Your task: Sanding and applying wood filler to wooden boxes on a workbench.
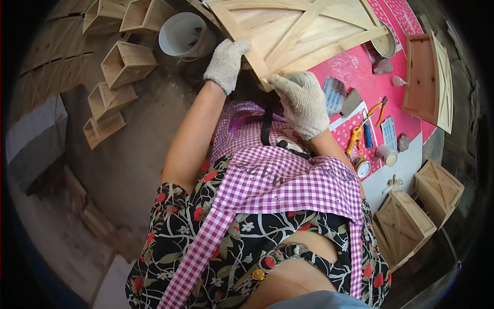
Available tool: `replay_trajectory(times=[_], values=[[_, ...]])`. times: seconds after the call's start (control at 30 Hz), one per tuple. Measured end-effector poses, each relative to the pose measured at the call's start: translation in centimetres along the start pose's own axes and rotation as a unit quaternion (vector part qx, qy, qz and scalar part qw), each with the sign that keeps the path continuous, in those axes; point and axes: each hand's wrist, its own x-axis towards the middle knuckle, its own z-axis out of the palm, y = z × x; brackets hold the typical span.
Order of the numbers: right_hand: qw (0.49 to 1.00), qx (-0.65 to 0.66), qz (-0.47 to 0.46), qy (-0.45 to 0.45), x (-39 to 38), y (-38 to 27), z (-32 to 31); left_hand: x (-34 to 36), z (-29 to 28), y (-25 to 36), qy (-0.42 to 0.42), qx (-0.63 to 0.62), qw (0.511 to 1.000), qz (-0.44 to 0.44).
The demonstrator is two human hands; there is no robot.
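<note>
A pale wooden crate (288, 38) with crossed slats on its face is tilted at the near edge of the pink-covered table. My left hand (226, 64), in a white knitted glove, is closed around the crate's left edge. At the near corner is my right hand (303, 100), gloved alike, its fingers bent and pressed against the wood. Whether anything thin lies under those fingers is hidden. Just right of this hand lies a sheet of sandpaper (335, 96) with its printed back up, beside a grey flat block (351, 102).
On the pink table cover (355, 67) are pliers (382, 111), a yellow-handled tool (355, 139), a second sandpaper sheet (389, 134), small cans (387, 154) and a metal bowl (385, 41). Wooden boxes (128, 64) and a white bucket (185, 36) stand left; more crates (404, 226) right.
</note>
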Motion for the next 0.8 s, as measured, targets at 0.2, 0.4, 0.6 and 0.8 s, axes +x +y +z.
replay_trajectory(times=[0.2,0.4,0.6,0.8], values=[[0.996,-0.044,-0.01,-0.081,1.2,0.8,0.3,0.4,-0.4,-0.1,0.0,0.057,0.998,0.019],[0.99,-0.031,-0.058,-0.128,1.2,0.9,-1.0,-0.5,0.6,1.7,0.006,0.041,0.999,-0.018],[0.987,-0.106,-0.022,-0.119,1.9,-0.5,-0.5,-0.1,-0.5,1.0,-0.082,-0.027,0.992,-0.089],[0.997,-0.005,0.055,-0.056,2.3,-0.9,-2.3,-0.7,-2.9,3.1,-0.208,-0.095,0.967,-0.115]])
